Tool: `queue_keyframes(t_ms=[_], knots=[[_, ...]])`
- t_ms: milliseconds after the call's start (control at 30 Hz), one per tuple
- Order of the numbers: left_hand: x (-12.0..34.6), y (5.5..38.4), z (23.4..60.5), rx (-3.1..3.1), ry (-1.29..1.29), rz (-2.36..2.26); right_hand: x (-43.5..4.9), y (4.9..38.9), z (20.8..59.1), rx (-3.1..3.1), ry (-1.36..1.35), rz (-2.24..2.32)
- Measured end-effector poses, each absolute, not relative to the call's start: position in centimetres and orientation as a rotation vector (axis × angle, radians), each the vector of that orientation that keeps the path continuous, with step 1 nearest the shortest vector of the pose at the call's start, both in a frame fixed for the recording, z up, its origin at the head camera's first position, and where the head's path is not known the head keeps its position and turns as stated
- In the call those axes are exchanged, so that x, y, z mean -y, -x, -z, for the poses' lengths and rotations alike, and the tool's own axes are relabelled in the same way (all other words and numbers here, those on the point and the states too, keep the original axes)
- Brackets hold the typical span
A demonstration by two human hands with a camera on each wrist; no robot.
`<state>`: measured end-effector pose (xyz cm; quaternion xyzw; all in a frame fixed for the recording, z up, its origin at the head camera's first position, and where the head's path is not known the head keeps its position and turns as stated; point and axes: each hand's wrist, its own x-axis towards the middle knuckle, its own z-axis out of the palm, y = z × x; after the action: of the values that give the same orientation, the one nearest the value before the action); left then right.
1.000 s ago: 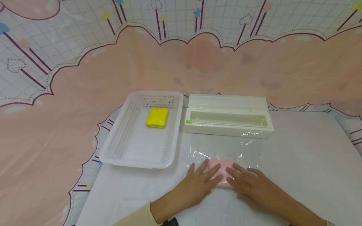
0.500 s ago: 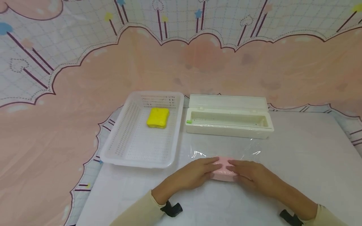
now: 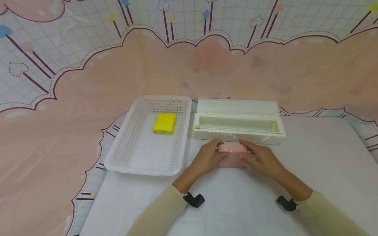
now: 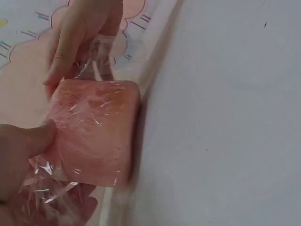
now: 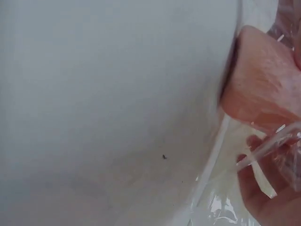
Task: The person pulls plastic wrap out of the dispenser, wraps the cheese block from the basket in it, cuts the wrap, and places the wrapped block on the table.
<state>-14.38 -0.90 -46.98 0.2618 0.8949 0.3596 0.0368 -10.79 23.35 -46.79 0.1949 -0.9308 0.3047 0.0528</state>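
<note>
A pink block [image 3: 232,158] in clear cling film [image 4: 49,188] stands tilted up, its broad face toward me, just in front of the white cling film dispenser [image 3: 236,133]. My left hand [image 3: 208,156] grips its left end, the thumb [image 4: 40,137] pressing the broad face. On the right end, my right hand [image 3: 262,159] holds it with the thumb in front and fingers behind. Loose, crinkled film sticks out at both ends of the block. In the right wrist view, the right fingers [image 5: 263,183] are spread under a film fold.
To the left stands a white plastic basket [image 3: 147,164] with a yellow block [image 3: 164,123] in it. The dispenser's lid [image 3: 237,106] is up, and a green slider [image 3: 197,127] sits at its left end. White cloth [image 3: 319,157] covers the table.
Both hands were pressing on the flat-lying pink block; they have rolled it forward over the film toward the dispenser and now hold its ends, with the block tilted up.
</note>
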Motion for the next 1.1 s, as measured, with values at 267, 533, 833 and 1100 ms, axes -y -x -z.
queue_keyframes(t_ms=[267,533,833,1100], knots=[[0.2,16.0,48.1,-2.865,-0.804,-1.175,-22.9,12.6,47.4,2.647,-0.577,-0.827],[-0.5,16.3,48.8,-2.978,-0.792,-1.126,-22.4,13.1,47.8,2.672,-0.535,-0.747],[0.7,15.7,48.6,-3.048,-0.623,-1.159,-22.0,13.3,46.6,2.674,-0.510,-0.481],[1.9,15.1,48.6,-2.920,-0.122,-1.647,-18.9,15.1,43.6,2.732,-0.442,-0.606]])
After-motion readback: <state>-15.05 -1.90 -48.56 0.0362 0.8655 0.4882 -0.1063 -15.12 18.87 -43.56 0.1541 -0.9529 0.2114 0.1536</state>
